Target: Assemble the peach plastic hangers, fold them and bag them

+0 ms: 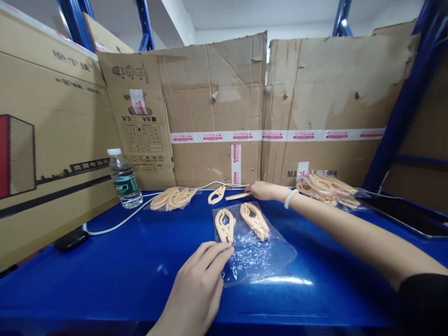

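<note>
A clear plastic bag lies in front of me with two beige folding hangers, the left hanger and the right hanger, at its far end. My left hand is closed at the bag's left edge, fingertips by the lower end of the left hanger; its thumb is mostly hidden. Farther back, my right hand reaches across and is closed on the end of another beige folding hanger, seen edge-on. A loose folding hanger lies just left of that one.
Bagged hangers lie at the back left, and a larger bagged pile at the back right. A water bottle, white cable, black device and dark tablet-like slab share the blue table. Cardboard walls the back.
</note>
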Motion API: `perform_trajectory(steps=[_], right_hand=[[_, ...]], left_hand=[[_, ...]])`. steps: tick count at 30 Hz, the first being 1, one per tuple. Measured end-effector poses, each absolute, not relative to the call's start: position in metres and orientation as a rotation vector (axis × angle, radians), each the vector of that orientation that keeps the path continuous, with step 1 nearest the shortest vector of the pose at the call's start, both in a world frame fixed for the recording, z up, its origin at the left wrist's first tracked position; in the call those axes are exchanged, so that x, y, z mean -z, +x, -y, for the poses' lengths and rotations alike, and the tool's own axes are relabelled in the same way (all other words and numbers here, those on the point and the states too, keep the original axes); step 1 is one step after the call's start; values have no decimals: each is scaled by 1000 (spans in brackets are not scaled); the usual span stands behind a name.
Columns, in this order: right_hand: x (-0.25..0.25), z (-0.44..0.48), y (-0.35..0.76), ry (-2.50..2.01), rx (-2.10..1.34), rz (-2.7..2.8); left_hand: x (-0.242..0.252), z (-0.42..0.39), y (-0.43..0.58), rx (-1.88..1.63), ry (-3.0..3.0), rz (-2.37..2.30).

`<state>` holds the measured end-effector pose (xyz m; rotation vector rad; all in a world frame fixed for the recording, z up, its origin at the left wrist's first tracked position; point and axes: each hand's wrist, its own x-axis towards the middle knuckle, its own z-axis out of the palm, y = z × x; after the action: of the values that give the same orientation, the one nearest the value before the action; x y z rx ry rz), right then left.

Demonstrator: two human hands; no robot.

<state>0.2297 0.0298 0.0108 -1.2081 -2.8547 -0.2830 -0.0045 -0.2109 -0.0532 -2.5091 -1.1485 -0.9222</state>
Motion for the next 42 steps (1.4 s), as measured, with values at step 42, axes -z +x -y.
perform_trajectory(steps=[42], right_hand=[[22, 165, 198, -309, 1052, 2495]], left_hand=[[65, 214, -5, 1100, -2484, 1233]])
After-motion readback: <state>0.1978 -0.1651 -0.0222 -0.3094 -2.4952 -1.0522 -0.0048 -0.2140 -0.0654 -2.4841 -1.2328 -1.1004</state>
